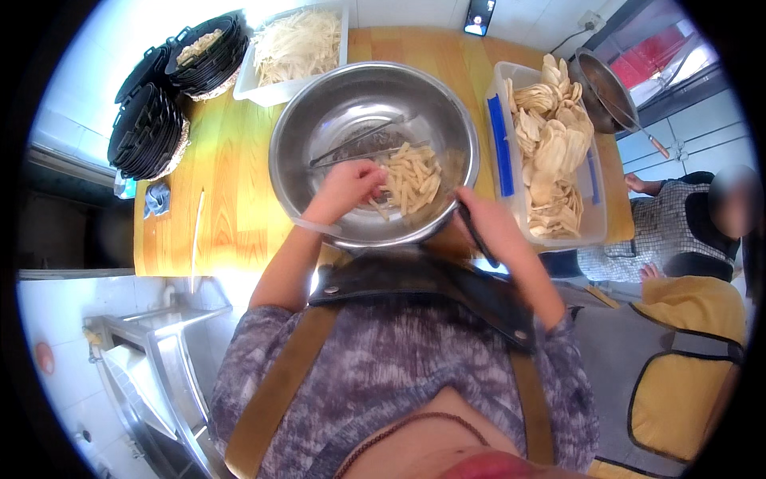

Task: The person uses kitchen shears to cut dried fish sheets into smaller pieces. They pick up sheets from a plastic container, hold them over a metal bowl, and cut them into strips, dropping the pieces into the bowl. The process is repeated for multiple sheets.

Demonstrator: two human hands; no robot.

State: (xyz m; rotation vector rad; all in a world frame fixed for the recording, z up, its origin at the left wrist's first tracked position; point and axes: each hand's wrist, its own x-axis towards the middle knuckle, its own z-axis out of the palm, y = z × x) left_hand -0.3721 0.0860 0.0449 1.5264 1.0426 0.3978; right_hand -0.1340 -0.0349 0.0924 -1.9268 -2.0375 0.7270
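Observation:
A large stainless steel bowl (pixel 305 108) stands before me on the wooden table. Pale cut strips of food (pixel 413 179) form a heap towards its right side, and metal tongs (pixel 359 141) lie in it. My left hand (pixel 356 182) reaches over the near left rim, fingers curled against the left edge of the strips; whether they grip any is hidden. At the bowl's near right rim, my right hand (pixel 488 221) is closed around a black, narrow object (pixel 479 239), perhaps a handle or dish edge, which it partly covers.
Stacked black dishes (pixel 143 135) and a tub of white shreds (pixel 299 45) stand at the left. A plastic tub (pixel 502 149) of pale slices, then a metal pan (pixel 604 90), are at the right. Two people (pixel 658 221) are nearby on the right. A phone (pixel 479 17) leans at the back.

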